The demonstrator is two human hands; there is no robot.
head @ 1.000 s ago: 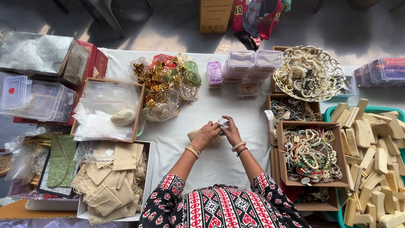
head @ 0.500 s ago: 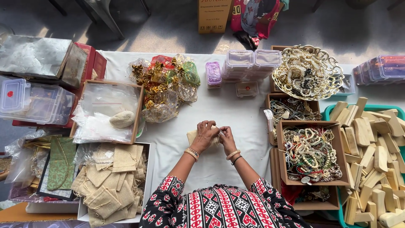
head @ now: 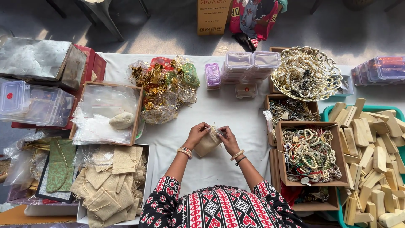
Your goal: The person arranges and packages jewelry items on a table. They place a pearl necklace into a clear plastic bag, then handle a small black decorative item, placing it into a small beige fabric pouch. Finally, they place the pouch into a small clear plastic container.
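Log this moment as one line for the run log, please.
left hand: holds pouch mouth | right hand: holds pouch mouth | beige cloth pouch: over white tablecloth | bead box: right

A white-covered bench (head: 219, 164) carries a heap of shiny organza bags (head: 164, 86), stacked clear plastic boxes (head: 251, 63), a small purple box (head: 212, 75) and cardboard boxes of bead jewellery (head: 310, 154). At the left sit a box of clear packets (head: 105, 112) and a tray of burlap pouches (head: 110, 181).
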